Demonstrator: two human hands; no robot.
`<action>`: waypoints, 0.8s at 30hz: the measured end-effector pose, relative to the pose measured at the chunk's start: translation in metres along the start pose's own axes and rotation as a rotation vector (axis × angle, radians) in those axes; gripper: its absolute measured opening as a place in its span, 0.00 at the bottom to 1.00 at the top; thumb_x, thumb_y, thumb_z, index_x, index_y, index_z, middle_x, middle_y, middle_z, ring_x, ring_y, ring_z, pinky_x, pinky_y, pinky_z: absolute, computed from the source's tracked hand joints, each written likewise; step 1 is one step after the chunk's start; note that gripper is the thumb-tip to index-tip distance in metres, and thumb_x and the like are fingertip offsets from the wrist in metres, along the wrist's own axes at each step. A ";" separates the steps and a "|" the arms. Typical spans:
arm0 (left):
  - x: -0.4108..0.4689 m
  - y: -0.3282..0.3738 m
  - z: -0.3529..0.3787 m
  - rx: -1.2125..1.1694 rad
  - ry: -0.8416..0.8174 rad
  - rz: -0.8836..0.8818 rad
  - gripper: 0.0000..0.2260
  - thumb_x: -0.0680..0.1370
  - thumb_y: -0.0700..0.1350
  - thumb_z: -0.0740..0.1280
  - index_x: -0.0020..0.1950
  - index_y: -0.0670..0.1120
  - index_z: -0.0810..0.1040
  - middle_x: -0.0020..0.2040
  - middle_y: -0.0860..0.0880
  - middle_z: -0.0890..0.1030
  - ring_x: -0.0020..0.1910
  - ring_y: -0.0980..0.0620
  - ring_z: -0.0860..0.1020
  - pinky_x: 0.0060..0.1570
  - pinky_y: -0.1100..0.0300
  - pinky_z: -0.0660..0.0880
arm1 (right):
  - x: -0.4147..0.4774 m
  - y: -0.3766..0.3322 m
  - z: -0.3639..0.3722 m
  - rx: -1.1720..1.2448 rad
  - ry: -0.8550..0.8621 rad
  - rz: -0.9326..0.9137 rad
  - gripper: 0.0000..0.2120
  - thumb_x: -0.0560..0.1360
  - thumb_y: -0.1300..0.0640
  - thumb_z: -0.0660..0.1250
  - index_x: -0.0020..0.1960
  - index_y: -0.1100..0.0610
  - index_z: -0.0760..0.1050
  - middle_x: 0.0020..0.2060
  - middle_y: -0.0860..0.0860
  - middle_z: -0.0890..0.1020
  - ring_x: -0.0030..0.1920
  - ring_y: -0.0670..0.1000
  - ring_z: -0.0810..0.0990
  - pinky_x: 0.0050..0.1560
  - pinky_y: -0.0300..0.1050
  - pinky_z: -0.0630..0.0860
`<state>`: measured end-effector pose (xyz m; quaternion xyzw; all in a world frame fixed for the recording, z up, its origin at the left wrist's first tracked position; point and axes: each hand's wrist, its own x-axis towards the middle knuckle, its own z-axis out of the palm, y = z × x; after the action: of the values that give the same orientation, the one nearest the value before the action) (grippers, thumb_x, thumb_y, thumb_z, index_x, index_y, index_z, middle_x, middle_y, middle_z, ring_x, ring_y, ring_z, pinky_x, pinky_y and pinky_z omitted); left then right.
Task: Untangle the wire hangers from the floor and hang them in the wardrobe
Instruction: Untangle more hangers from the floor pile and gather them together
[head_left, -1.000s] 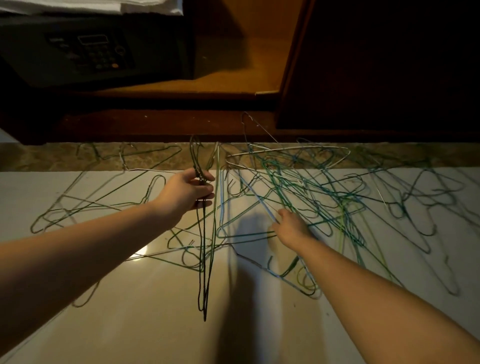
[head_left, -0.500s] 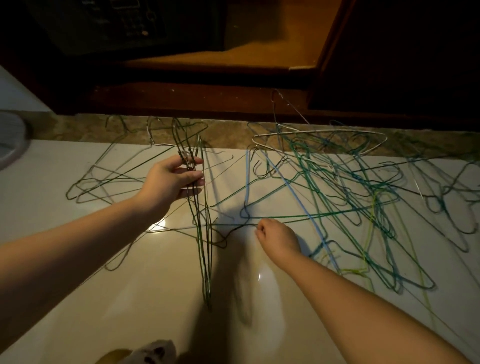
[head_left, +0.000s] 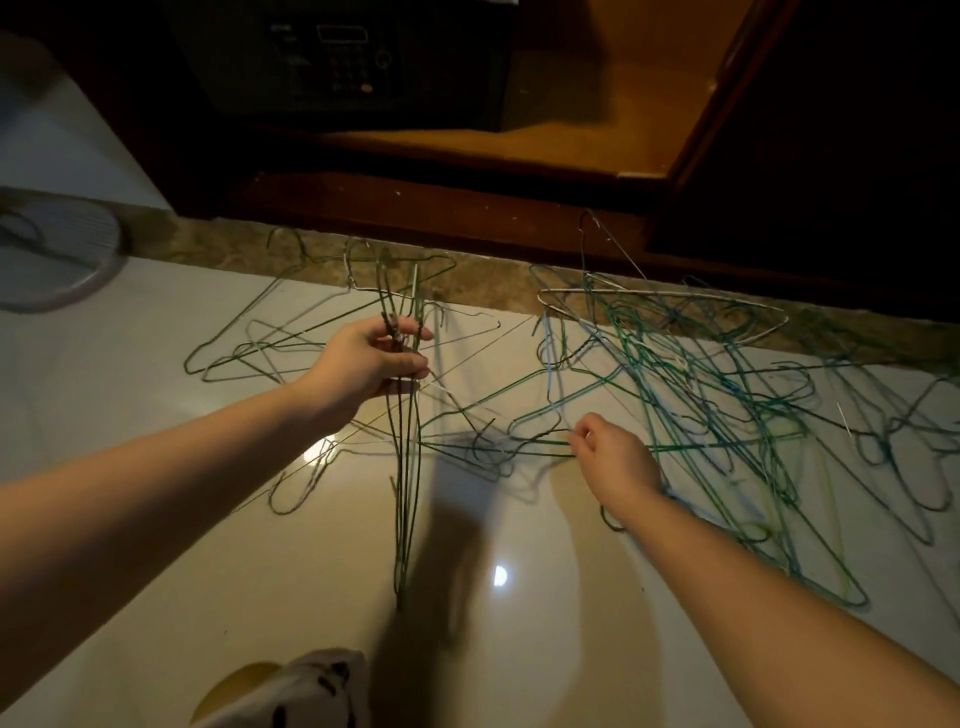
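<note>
My left hand (head_left: 371, 361) grips the necks of a bunch of dark green wire hangers (head_left: 406, 493), which hang down edge-on almost to the white floor. My right hand (head_left: 613, 460) pinches the wire of a green hanger (head_left: 498, 447) and lifts it off the floor at the left edge of the tangle. A large tangle of green, blue and silver hangers (head_left: 727, 395) spreads over the floor to the right. A few more loose hangers (head_left: 270, 343) lie flat behind my left hand. The open wardrobe (head_left: 597, 119) stands just beyond them.
A dark safe with a keypad (head_left: 343, 62) sits on the wardrobe's bottom shelf. A dark wardrobe door (head_left: 831, 130) stands at the right. A round grey object (head_left: 57, 254) lies at the far left. My foot in a patterned slipper (head_left: 306, 691) shows at the bottom edge.
My right hand has left the thick of the tangle, moved left and towards me, and taken hold of a green hanger. The left hand keeps its bunch; the view has tilted down.
</note>
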<state>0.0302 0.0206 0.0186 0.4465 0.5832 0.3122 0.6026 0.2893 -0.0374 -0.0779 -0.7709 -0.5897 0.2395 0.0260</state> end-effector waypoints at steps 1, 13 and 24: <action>0.000 -0.001 0.000 0.016 -0.006 -0.001 0.12 0.75 0.31 0.63 0.47 0.48 0.76 0.41 0.47 0.78 0.40 0.53 0.78 0.41 0.62 0.79 | 0.000 -0.001 -0.002 -0.026 0.022 -0.008 0.10 0.79 0.49 0.57 0.45 0.54 0.71 0.36 0.51 0.75 0.39 0.56 0.73 0.30 0.43 0.61; -0.010 -0.024 -0.027 0.039 0.066 0.030 0.12 0.77 0.32 0.59 0.46 0.48 0.75 0.39 0.47 0.71 0.35 0.54 0.68 0.34 0.62 0.67 | -0.001 -0.020 0.003 0.009 0.083 -0.052 0.10 0.78 0.49 0.59 0.46 0.53 0.74 0.39 0.50 0.77 0.41 0.55 0.75 0.37 0.44 0.67; -0.011 -0.043 -0.033 0.818 0.219 0.350 0.14 0.75 0.42 0.68 0.60 0.51 0.77 0.54 0.46 0.79 0.51 0.48 0.78 0.54 0.55 0.74 | 0.002 -0.033 -0.012 0.248 0.161 0.032 0.10 0.76 0.53 0.62 0.38 0.56 0.74 0.31 0.52 0.76 0.36 0.57 0.74 0.32 0.44 0.65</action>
<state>-0.0101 -0.0006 -0.0132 0.7041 0.6344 0.1987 0.2498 0.2652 -0.0228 -0.0575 -0.7877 -0.5394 0.2483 0.1642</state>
